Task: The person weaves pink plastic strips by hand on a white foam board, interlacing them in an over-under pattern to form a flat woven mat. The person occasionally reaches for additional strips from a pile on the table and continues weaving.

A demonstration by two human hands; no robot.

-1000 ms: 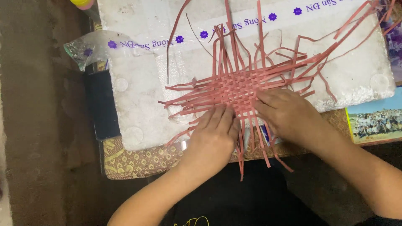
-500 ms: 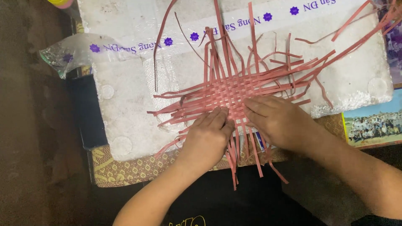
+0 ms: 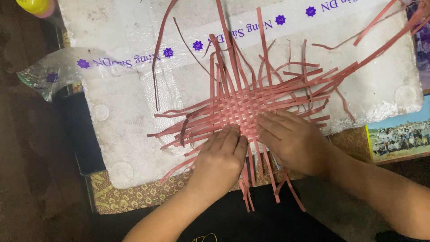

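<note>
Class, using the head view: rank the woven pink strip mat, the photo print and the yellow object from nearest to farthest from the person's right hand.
1. Woven pink strip mat: under the right hand fingertips, touching.
2. Photo print: at the right edge, beside the foam board.
3. Yellow object: top left corner, farthest.

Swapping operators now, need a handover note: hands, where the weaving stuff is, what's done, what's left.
Left hand: flat, palm down on the near edge of the woven patch, fingers pressing the strips; grips nothing.
Right hand: flat beside it, fingertips on the patch's near right edge; grips nothing.
Things: pink strips lie on a white foam board, which sits on a patterned mat. A photo print lies to the right.
Done: a small centre square is interlaced.
Left: long loose strip ends fan out on every side, unwoven; several hang over the near edge.
</note>
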